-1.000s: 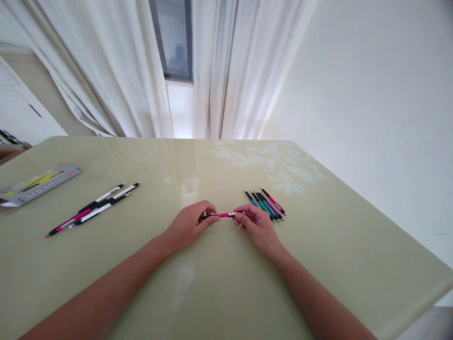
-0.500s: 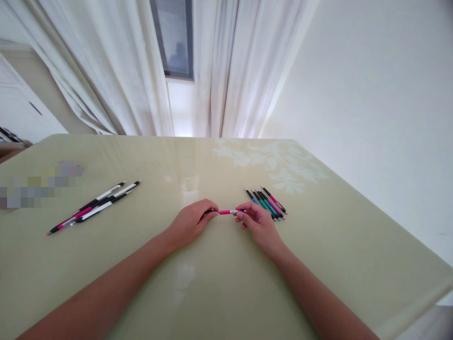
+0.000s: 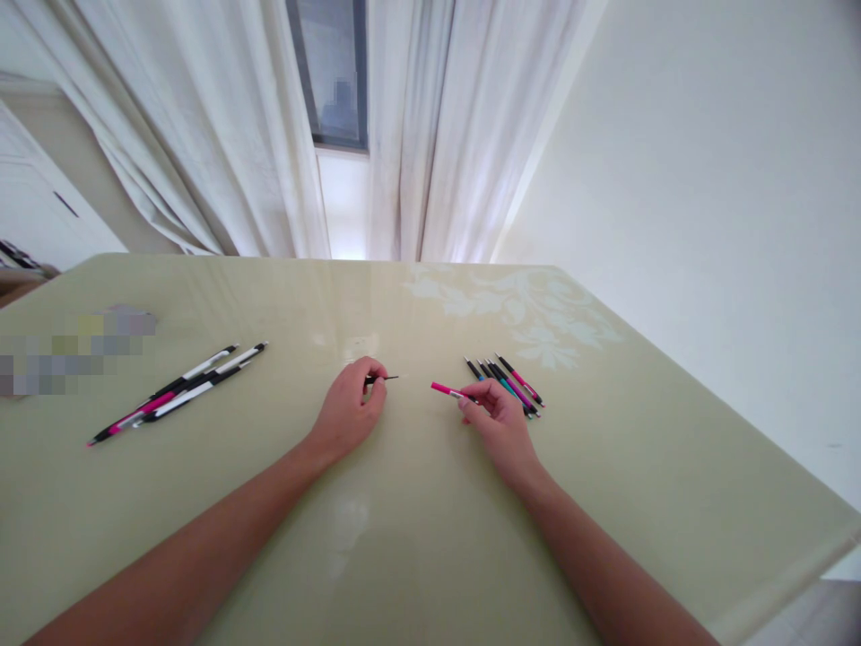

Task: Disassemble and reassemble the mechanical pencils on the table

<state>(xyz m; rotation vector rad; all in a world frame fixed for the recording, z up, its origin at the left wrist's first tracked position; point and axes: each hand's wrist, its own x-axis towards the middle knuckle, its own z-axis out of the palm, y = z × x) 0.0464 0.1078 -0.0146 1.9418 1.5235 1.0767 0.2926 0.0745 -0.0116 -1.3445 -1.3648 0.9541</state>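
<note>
Near the middle of the table, my left hand [image 3: 353, 395] pinches a black pen part [image 3: 369, 379] with a thin dark tip pointing right. Facing it, my right hand [image 3: 494, 422] holds a pink pen barrel [image 3: 444, 388] between thumb and fingers, its pink end pointing left. A gap separates the two parts. Just behind my right hand lies a row of several slim pens [image 3: 517, 377] with black, teal, purple and pink bodies, partly hidden by the fingers.
Several white, black and pink pens [image 3: 181, 392] lie slanted at the left of the pale green table [image 3: 404, 556]. A blurred-out item [image 3: 81, 350] sits at the far left. Curtains [image 3: 471, 135] hang behind the table, and a white wall [image 3: 713, 179] stands at the right.
The pen that spanned both hands is now in two separate parts. My left hand has moved left and slightly away with the black part; the pink barrel in my right hand has tilted.
</note>
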